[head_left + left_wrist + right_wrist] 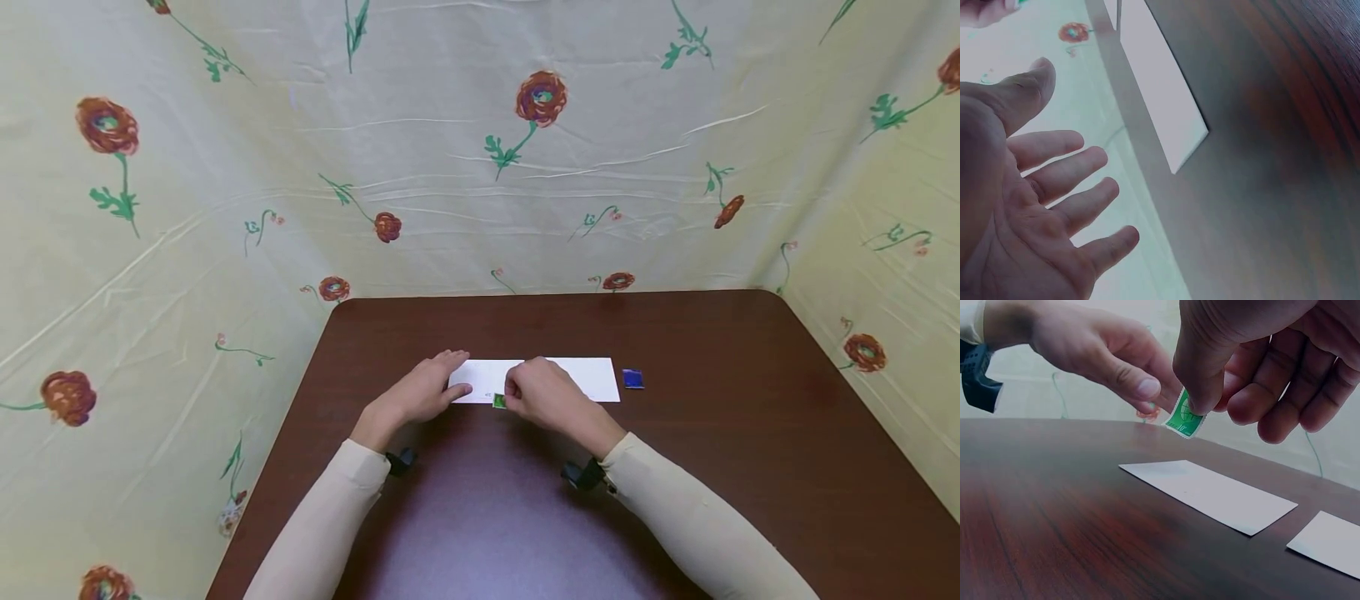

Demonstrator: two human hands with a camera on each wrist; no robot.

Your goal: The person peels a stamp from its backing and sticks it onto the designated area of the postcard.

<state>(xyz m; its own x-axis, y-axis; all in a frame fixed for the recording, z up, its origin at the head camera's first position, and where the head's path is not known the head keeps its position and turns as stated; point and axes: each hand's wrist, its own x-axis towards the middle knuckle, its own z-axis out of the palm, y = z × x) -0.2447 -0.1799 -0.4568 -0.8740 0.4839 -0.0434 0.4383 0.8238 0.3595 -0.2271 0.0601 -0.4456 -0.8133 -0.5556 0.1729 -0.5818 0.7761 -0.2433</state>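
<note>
A small green postage stamp (pixel 1184 419) with a pale border and a globe-like print is pinched between the thumb and forefinger of my right hand (pixel 551 396). In the right wrist view the stamp hangs above the table, and the other fingers curl loosely. Below it lies a white rectangular paper (pixel 1210 495), flat on the tabletop. My left hand (pixel 426 390) hovers by the left end of that paper, fingers extended and thumb spread. Nothing is in its palm in the left wrist view. A second white paper (pixel 591 379) lies to the right, partly behind my right hand.
A small dark blue square (pixel 633 379) lies just right of the papers. The brown table (pixel 720 333) has rounded far corners. Behind and beside it hangs a flower-patterned sheet (pixel 442 125). Each wrist wears a dark strapped camera (pixel 583 475).
</note>
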